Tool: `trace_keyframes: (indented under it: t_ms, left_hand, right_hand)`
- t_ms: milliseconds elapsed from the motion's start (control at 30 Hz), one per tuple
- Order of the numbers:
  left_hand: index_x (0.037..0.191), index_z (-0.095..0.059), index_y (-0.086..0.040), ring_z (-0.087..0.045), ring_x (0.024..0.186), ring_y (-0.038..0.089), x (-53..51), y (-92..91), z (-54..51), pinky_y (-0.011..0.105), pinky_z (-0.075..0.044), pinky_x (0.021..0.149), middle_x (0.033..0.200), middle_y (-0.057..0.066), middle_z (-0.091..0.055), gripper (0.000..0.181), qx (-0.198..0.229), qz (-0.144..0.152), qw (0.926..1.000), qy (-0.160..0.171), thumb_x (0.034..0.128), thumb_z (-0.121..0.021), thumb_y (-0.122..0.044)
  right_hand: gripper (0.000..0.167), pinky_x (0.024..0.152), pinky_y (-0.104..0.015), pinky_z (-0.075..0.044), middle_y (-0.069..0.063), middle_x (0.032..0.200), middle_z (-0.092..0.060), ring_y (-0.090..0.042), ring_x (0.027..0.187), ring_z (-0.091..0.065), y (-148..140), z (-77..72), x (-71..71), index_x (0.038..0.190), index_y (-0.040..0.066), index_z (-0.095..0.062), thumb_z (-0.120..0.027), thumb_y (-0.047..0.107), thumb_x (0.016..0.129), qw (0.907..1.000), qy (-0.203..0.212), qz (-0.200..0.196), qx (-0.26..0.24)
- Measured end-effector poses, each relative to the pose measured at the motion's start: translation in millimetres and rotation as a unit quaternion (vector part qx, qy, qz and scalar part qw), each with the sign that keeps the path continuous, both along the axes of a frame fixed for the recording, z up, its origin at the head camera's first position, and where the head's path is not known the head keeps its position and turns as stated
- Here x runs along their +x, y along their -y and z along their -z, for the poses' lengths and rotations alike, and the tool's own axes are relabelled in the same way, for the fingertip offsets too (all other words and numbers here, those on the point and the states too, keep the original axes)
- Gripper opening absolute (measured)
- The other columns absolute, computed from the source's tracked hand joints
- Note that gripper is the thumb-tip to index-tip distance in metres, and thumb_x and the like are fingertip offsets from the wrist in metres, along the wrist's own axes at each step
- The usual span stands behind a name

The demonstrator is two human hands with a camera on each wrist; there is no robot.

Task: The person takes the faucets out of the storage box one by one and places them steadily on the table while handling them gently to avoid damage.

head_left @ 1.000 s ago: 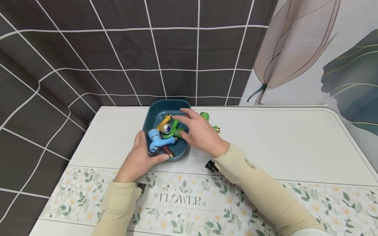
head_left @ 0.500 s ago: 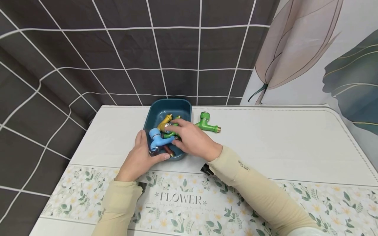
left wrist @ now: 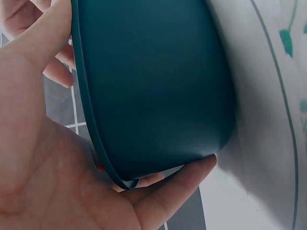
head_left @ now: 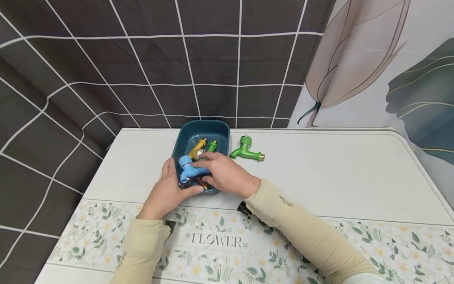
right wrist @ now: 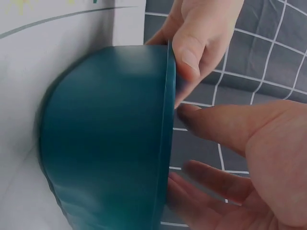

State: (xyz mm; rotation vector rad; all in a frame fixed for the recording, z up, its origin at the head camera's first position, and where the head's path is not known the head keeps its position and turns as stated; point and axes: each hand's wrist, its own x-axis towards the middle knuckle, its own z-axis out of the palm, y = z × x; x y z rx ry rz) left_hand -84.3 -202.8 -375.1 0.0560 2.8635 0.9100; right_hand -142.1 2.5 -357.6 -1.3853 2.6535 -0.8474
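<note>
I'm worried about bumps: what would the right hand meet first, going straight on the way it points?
The right hand would most likely meet the blue tap in the bin; whether they touch now is hard to judge.

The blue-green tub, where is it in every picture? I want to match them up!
Head: the tub is just left of the middle, seen from above.
Left wrist: the tub is big, in the upper middle, running off the top edge.
Right wrist: the tub is big, left of the middle, running off the bottom edge.
Shared landmark: the left hand, at the tub's rim in all three.
</note>
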Motion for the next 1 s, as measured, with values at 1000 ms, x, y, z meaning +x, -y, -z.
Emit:
trace_keyframes:
  t_ms: [1000]
  left_hand:
    - [0.158,-0.008,0.003,-0.061,0.115,0.042,0.6,1.1,3.4,0.055,-0.050,0.093,0.158,0.023,-0.019,0.123,0.005,0.004,0.9998,-0.019,0.0802,-0.075,-0.064]
  right_hand:
    - [0.039,0.107,-0.035,-0.043,-0.013,0.152,-0.046,-0.026,0.133,-0.052,15.7,19.1,-5.0,0.135,0.010,-0.065,-0.066,0.005,0.096,0.9980,0.002,-0.046,0.045]
